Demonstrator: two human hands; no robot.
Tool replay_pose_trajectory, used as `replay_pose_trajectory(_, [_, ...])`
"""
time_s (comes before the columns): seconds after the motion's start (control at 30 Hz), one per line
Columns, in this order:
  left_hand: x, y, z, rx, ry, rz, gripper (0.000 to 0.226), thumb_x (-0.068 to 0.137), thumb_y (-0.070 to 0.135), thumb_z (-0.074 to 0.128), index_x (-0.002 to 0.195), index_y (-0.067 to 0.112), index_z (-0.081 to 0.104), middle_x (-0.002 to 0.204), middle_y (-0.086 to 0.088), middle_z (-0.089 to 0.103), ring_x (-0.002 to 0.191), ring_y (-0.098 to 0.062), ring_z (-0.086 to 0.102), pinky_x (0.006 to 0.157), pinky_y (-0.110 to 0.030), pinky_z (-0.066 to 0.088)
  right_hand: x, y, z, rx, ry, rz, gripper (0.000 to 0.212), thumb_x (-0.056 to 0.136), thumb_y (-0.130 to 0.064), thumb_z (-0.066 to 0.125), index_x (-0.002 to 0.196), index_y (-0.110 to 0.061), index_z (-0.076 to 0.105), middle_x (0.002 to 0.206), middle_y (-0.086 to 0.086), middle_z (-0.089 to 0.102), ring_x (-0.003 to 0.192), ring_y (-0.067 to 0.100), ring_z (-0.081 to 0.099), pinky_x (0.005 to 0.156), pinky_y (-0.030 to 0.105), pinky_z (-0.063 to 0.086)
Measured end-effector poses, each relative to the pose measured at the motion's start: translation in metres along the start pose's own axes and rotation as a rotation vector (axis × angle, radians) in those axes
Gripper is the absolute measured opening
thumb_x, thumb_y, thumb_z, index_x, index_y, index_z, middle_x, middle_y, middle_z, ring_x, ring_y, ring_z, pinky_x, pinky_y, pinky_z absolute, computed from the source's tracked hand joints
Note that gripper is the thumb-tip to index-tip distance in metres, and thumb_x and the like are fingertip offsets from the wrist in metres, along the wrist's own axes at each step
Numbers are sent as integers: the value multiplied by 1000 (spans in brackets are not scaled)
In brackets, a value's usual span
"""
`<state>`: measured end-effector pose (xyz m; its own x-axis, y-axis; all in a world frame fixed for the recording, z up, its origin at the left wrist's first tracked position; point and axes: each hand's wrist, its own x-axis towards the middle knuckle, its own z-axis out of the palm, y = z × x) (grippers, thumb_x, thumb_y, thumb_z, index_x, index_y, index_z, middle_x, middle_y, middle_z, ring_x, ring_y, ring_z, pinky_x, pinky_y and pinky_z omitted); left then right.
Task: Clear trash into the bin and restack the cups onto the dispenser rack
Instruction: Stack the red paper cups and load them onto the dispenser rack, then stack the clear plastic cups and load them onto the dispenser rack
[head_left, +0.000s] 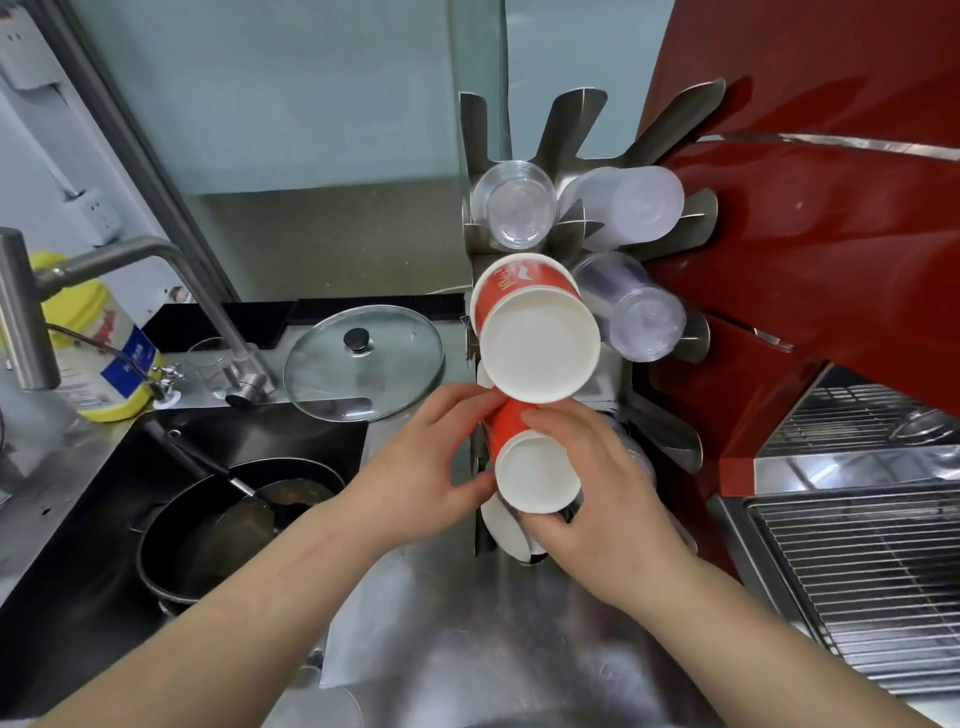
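Note:
A steel dispenser rack (571, 119) with fin-shaped holders stands on the counter right of centre. It carries clear plastic cups (517, 210), frosted plastic cups (628, 205) and more clear cups (639, 317). A stack of red paper cups (535, 332) lies in the rack with its white bottom towards me. Below it, my left hand (421, 462) and my right hand (597, 499) both grip a smaller red paper cup stack (535, 467) at the rack. White cups (506, 530) show under that stack. No bin is visible.
A sink (104, 519) at the left holds a dark pan (234, 525). A steel tap (156, 270), a glass pot lid (363, 361) and a yellow-capped container (98, 343) stand behind it. A red machine (831, 234) and wire grates (857, 582) fill the right.

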<state>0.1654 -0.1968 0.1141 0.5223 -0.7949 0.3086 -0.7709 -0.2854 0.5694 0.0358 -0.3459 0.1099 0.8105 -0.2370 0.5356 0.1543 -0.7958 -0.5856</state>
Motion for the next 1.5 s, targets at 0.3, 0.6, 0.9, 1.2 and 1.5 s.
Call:
replay_pose_trajectory(0.3, [2,5,-8,34,-137,-107,79,86,37,70,152,33,27,143,13,37,123,-1,45,101,-19,41,3,-10,-15,-50,-180,57,73,75,-21,76,139,-27,40,145,-9,38,135,1,30,106,2,16])
replay_pose_trajectory(0.6, [6,18,-26,197,-280,-166,77,89,46,60,153,39,19,135,4,48,122,-16,51,99,-29,42,21,-33,-44,-316,-460,92,72,76,-35,66,139,-34,29,142,-7,40,125,19,48,94,43,48])
replay_pose_trajectory(0.9, [20,51,-63,557,-582,-93,70,93,50,52,152,27,24,140,-4,51,123,-26,53,95,-33,44,48,-83,-79,-755,-821,118,43,81,-41,57,119,-23,48,106,1,59,94,24,59,81,40,52])
replay_pose_trajectory(1.2, [-36,44,-120,628,-895,-155,61,92,56,51,148,40,32,143,12,50,127,-16,51,107,-34,39,42,-154,-81,-745,-969,68,42,85,-54,51,124,-38,47,93,-5,62,86,18,58,76,34,50])
replay_pose_trajectory(1.5, [-142,-1,-169,452,-913,-345,60,92,52,57,146,44,34,139,17,52,121,-6,54,100,-26,44,13,-170,-3,-494,-1166,-149,58,85,-60,51,138,-42,36,137,-12,51,123,14,50,103,36,42])
